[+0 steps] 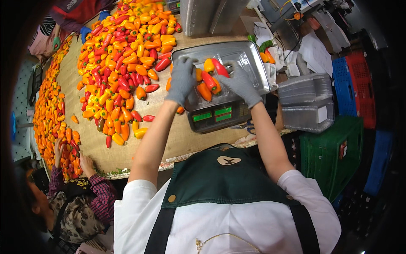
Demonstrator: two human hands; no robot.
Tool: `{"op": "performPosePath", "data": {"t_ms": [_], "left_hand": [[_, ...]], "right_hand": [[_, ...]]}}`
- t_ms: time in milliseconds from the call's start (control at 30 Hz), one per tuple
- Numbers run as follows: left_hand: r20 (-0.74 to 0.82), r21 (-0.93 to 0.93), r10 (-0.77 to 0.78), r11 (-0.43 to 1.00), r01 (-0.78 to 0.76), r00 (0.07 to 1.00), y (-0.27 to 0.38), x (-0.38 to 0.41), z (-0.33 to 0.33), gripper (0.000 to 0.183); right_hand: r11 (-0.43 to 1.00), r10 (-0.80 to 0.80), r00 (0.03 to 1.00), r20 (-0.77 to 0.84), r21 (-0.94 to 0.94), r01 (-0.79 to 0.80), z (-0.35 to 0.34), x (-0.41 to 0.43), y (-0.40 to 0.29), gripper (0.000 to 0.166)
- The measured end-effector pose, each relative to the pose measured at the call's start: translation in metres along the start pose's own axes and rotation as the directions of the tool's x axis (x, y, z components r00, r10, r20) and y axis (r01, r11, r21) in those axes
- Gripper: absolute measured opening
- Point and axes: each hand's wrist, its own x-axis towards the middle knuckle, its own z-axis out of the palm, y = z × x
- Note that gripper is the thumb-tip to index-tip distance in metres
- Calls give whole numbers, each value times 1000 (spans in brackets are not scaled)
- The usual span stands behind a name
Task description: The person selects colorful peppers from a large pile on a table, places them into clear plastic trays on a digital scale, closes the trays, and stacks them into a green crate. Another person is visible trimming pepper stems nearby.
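Both my hands wear grey knit gloves over the metal weighing pan (258, 62) of a digital scale (219, 117). A clear plastic container (242, 60) lies in the pan, its edges hard to make out. Several small sweet peppers are grouped there, among them an orange pepper (204, 92) and a yellow pepper (209, 65). At the group's left is my left hand (182, 79), fingers curled; whether it grips anything is hidden. My right hand (239, 81) has the end of a red pepper (219, 68) between thumb and fingers.
A large pile of mixed peppers (127, 63) covers the table to the left. Stacked clear containers stand behind the pan (209, 16) and at right (306, 101). Scissors (249, 127) lie by the scale. A green crate (333, 152) stands at right. Co-workers' hands (85, 163) are among peppers farther left.
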Motion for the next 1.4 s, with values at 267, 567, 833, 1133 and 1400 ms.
{"op": "performPosePath", "data": {"t_ms": [267,567,833,1133,1400], "left_hand": [[151,58,-23,998,15,988,63,-44,0,34],[478,291,25,939,-185,878,8,9,-3,33],[36,275,-80,959,67,996,26,-14,-16,37],[107,94,-529,848,521,842,-18,-195,-37,38],[-268,400,-501,719,568,823,-86,-236,-99,35]], "right_hand": [[999,27,999,-27,19,-27,-3,-14,-3,50],[916,-244,958,-151,-360,177,33,1,1,44],[964,-171,979,-111,-224,143,30,1,5,45],[842,-313,949,48,-449,300,47,29,4,41],[899,-343,922,-180,-348,267,38,11,-17,35]]}}
